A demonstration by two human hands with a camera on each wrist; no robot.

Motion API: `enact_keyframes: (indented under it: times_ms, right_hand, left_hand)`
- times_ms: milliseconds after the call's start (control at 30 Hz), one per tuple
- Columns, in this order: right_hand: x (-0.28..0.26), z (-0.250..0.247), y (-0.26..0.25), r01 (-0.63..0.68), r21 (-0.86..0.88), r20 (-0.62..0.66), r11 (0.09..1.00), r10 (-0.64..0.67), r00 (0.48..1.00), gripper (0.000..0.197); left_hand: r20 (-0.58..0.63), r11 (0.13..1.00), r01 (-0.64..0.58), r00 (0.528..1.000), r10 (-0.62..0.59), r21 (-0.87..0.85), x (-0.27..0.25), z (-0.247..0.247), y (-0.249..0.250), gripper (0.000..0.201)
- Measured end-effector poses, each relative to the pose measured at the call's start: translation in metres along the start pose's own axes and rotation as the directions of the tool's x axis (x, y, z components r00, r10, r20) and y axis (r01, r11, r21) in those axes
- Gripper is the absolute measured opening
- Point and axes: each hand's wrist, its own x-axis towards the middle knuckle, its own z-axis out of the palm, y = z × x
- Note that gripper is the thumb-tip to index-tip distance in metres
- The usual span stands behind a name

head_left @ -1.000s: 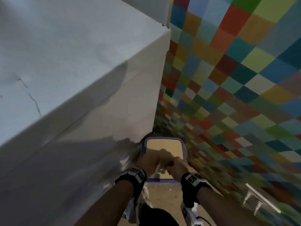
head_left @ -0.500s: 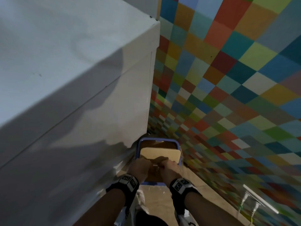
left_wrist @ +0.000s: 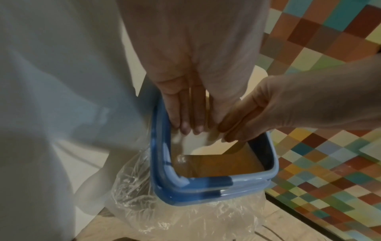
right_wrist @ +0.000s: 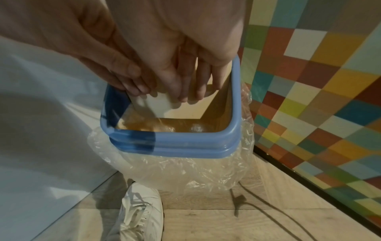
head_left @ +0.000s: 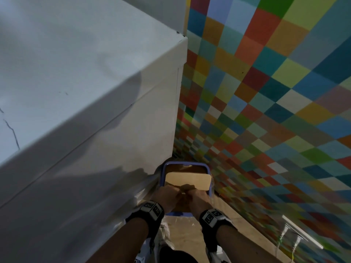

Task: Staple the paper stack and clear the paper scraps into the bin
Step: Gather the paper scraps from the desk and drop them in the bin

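Note:
A blue-rimmed bin (head_left: 185, 164) with a clear plastic liner stands on the floor between a white cabinet and a chequered wall. My left hand (head_left: 169, 194) and right hand (head_left: 197, 198) are side by side over its near rim (left_wrist: 206, 181). In the left wrist view the left hand (left_wrist: 187, 127) points straight fingers down into the mouth, and the right hand (left_wrist: 233, 132) touches it from the right. A white paper scrap (left_wrist: 193, 141) sits under the fingertips of both. The right wrist view shows the scrap (right_wrist: 156, 104) pressed between the right hand (right_wrist: 185, 93) and the left hand (right_wrist: 134, 84), inside the bin rim (right_wrist: 175, 137).
The white cabinet (head_left: 76, 92) rises close on the left and the multicoloured chequered wall (head_left: 266, 111) on the right. The liner (right_wrist: 185, 168) bulges over the bin's outside. A white shoe (right_wrist: 142, 212) and a thin cable (right_wrist: 268, 216) lie on the wooden floor.
Both hands have stayed together over the bin and sunk a little towards its near rim. The head view has shifted slightly.

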Motion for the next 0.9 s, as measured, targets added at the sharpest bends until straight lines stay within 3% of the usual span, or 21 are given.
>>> enact_keyframes:
  times_ms: [200, 367, 467, 533, 600, 633, 700, 767, 833, 900]
  right_hand:
    - [-0.005, -0.002, -0.01, 0.028, 0.0, 0.056, 1.0, -0.027, 0.998, 0.029]
    - [-0.035, -0.04, -0.024, 0.116, -0.046, 0.135, 0.992, -0.109, 0.985, 0.039]
    - [-0.068, -0.077, -0.04, 0.155, -0.003, 0.058, 0.988, -0.154, 0.986, 0.042]
    - [-0.1, -0.104, -0.055, 0.186, 0.051, -0.065, 0.981, -0.183, 0.981, 0.041]
    - [-0.136, -0.128, -0.073, 0.3, 0.062, -0.218, 0.952, -0.28, 0.935, 0.018]
    - [-0.155, -0.14, -0.082, 0.367, 0.089, -0.292, 0.926, -0.328, 0.899, 0.005]
    - [-0.194, -0.163, -0.104, 0.481, 0.183, -0.431, 0.857, -0.37, 0.823, 0.007]
    - [-0.232, -0.18, -0.133, 0.593, 0.25, -0.555, 0.765, -0.388, 0.735, 0.011]
    - [-0.267, -0.189, -0.17, 0.69, 0.269, -0.603, 0.672, -0.442, 0.665, 0.015]
    - [-0.293, -0.189, -0.209, 0.761, 0.246, -0.606, 0.6, -0.517, 0.604, 0.025]
  left_hand:
    - [-0.059, 0.998, -0.027, 0.998, 0.024, -0.05, -0.012, -0.014, -0.007, 0.03]
    - [-0.078, 0.988, 0.049, 0.995, -0.061, -0.147, -0.044, -0.065, 0.005, 0.031]
    - [-0.102, 0.992, -0.011, 0.995, -0.002, -0.128, -0.071, -0.106, 0.025, 0.016]
    - [-0.188, 0.996, -0.01, 0.982, -0.008, -0.094, -0.102, -0.136, 0.046, 0.009]
    - [-0.297, 0.997, -0.042, 0.955, 0.021, -0.063, -0.139, -0.162, 0.074, 0.02]
    - [-0.362, 0.997, -0.067, 0.931, 0.048, -0.04, -0.159, -0.174, 0.087, 0.024]
    - [-0.531, 0.992, -0.123, 0.842, 0.091, -0.025, -0.199, -0.198, 0.108, 0.024]
    - [-0.704, 0.987, -0.154, 0.706, 0.08, -0.042, -0.244, -0.217, 0.119, 0.021]
    - [-0.83, 0.982, -0.159, 0.557, 0.006, -0.1, -0.287, -0.235, 0.118, 0.019]
    - [-0.884, 0.974, -0.141, 0.458, -0.092, -0.175, -0.329, -0.251, 0.109, 0.017]
